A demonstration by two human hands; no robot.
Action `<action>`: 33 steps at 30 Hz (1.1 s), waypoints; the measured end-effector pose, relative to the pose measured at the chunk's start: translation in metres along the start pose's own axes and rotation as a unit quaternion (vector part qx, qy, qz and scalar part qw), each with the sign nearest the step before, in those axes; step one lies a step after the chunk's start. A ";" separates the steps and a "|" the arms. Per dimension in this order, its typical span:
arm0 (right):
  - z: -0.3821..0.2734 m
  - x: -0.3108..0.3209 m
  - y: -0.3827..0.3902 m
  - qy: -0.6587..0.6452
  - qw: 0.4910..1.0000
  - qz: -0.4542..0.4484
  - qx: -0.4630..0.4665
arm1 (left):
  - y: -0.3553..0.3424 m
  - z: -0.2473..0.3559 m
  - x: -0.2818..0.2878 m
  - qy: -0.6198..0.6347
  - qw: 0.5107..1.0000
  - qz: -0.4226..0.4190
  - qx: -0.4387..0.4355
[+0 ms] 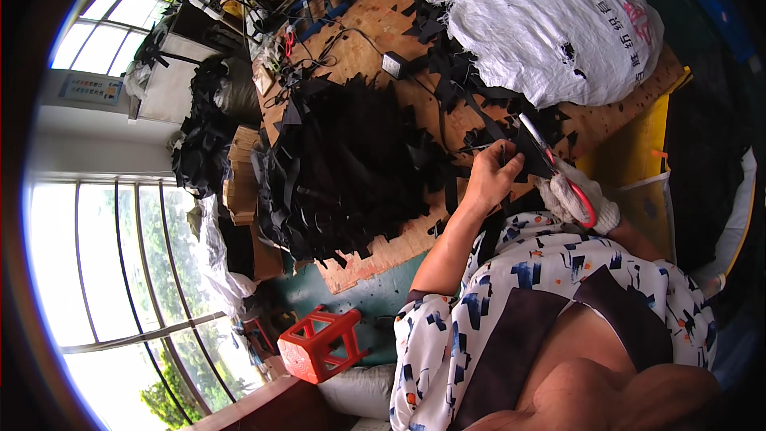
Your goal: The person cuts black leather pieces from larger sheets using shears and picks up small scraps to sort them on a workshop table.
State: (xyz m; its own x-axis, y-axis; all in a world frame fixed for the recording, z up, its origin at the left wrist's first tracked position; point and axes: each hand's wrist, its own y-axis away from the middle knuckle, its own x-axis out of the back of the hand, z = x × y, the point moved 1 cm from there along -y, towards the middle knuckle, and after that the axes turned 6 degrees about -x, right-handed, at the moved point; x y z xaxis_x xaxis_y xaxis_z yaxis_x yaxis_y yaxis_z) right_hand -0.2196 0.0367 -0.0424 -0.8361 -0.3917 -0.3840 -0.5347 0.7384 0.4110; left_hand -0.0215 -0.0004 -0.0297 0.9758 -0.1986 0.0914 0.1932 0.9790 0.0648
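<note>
My bare left hand (pixel 493 174) is closed in a pinch on a black fabric strip (pixel 488 121) at the table's near right edge. Beside it, my right hand (pixel 568 193), in a pale knitted glove, grips a pair of red-handled scissors (pixel 588 201). Their blades point up and to the left, close to a dark piece of cloth (pixel 528 148) next to my left fingers. Whether the blades touch that cloth I cannot tell. To the left lies a large heap of black fabric pieces (pixel 351 168).
A bulging white woven sack (pixel 535 24) rests on the wooden table (pixel 367 271) at the far right, with black scraps along it. A black power adapter (pixel 393 65) and cables lie behind the heap. On the floor stands a red plastic stool (pixel 319 343); barred windows are at left.
</note>
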 end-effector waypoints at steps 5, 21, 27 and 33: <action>0.008 0.007 -0.004 -0.121 0.992 -0.012 -0.023 | -0.001 -0.002 0.003 0.041 0.999 -0.007 0.027; -0.024 0.006 -0.001 -0.324 0.939 -0.117 -0.017 | 0.064 0.071 0.110 0.199 0.884 0.252 -0.341; -0.008 0.015 -0.005 -0.375 0.916 -0.138 -0.035 | 0.040 0.059 0.121 0.301 0.876 0.233 -0.295; -0.029 -0.003 0.002 -0.338 0.938 -0.050 -0.062 | -0.020 0.022 0.076 -0.379 0.899 0.216 -0.039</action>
State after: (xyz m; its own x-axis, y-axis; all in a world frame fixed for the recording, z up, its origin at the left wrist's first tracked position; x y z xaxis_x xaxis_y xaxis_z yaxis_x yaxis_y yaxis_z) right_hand -0.2216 0.0241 -0.0166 -0.5349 0.0129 -0.8448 -0.6519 0.6298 0.4223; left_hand 0.0470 -0.0357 -0.0025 0.6178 0.2557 0.7436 -0.1515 0.9666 -0.2065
